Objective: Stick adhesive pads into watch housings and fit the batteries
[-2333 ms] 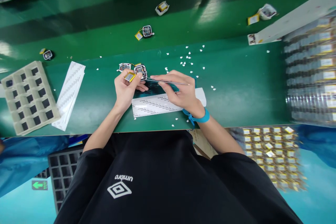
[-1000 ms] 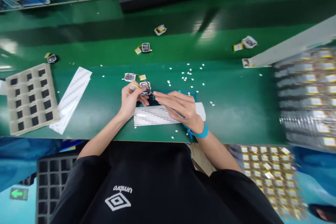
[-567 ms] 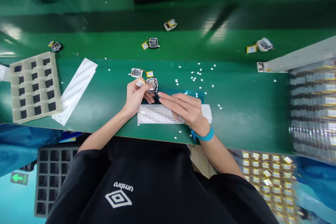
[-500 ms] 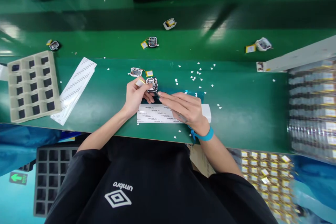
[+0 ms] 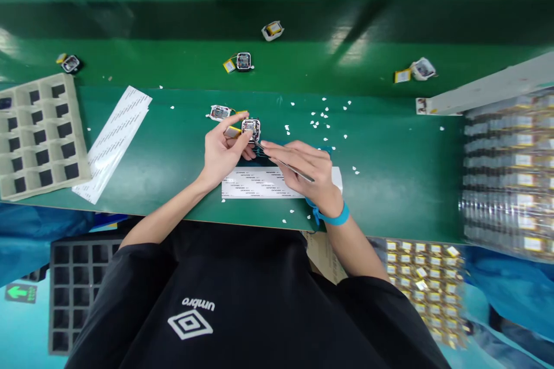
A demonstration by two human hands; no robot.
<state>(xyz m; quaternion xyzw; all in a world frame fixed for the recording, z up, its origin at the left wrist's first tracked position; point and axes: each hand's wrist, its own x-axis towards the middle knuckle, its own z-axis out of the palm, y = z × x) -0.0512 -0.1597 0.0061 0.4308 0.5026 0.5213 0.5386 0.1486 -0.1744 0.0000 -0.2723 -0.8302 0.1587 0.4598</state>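
Between the thumb and fingers of my left hand (image 5: 223, 153) is a small square watch case (image 5: 251, 128), its circuitry facing up. A yellow-edged battery (image 5: 233, 132) hangs at its left, by my fingers. My right hand (image 5: 309, 170) grips metal tweezers (image 5: 298, 172), whose tips reach the lower right edge of the case. Just beyond my left hand lies a white watch case (image 5: 220, 112) with another battery, partly covered by my finger. Under my right hand is a white printed adhesive sheet (image 5: 255, 184).
Several small white tabs (image 5: 320, 115) are scattered at right. More printed strips (image 5: 115, 141) and a beige compartment tray (image 5: 41, 138) lie at left. Other watch cases (image 5: 243, 61) sit farther back. Stacked clear trays (image 5: 506, 173) stand at far right beside a white bar (image 5: 485, 86).
The view has shifted slightly. My right hand has turned, so the tweezers' shaft now shows plainly across its fingers. My left forefinger has stretched out over the battery behind the case.
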